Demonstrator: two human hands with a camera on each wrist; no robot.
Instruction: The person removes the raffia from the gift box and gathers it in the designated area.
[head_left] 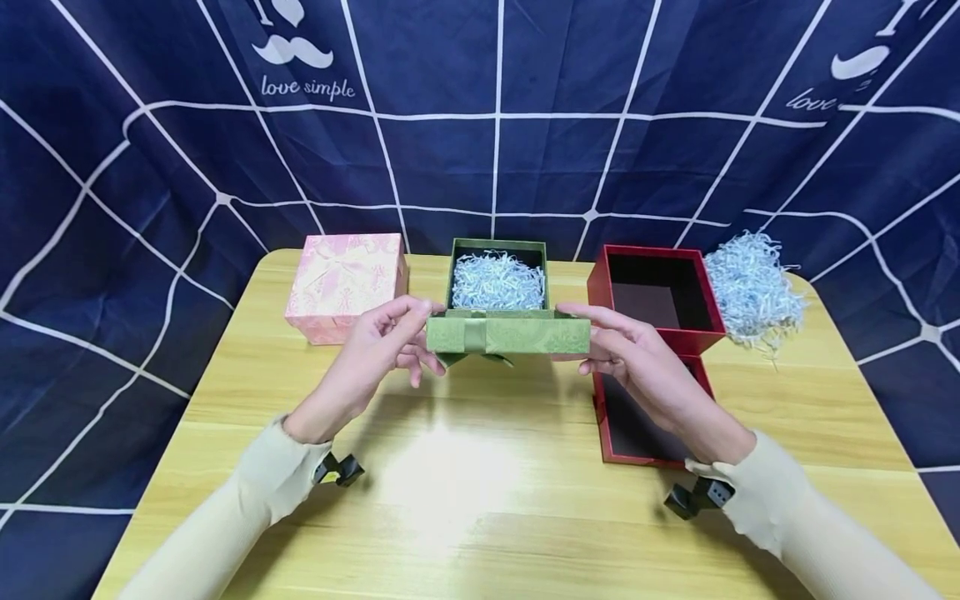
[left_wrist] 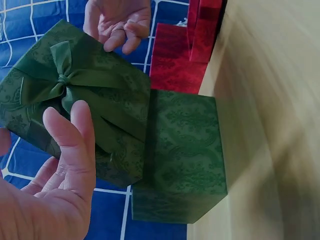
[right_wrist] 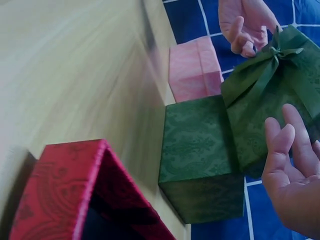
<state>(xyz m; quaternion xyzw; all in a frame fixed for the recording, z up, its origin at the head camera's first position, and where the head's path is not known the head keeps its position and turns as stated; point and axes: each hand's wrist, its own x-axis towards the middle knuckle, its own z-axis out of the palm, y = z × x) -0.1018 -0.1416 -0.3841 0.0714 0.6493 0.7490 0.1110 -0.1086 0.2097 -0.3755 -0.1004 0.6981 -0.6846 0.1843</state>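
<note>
Both hands hold a green lid (head_left: 536,333) by its opposite sides, raised at the front of an open green box (left_wrist: 187,145). My left hand (head_left: 375,342) grips the lid's left end, thumb on top. At the right end, my right hand (head_left: 637,350) holds it with fingers along the side. The lid is tilted, and its green ribbon bow (left_wrist: 64,80) faces the wrist cameras, low in the head view. Light-blue shredded paper (head_left: 498,282) fills the box behind it.
A closed pink box (head_left: 345,279) with a bow stands at the left. Right of the green box is an open red box (head_left: 693,342), with a red lid (head_left: 637,425) in front, inside up. Loose blue shredded paper (head_left: 753,287) lies at the table's right back edge.
</note>
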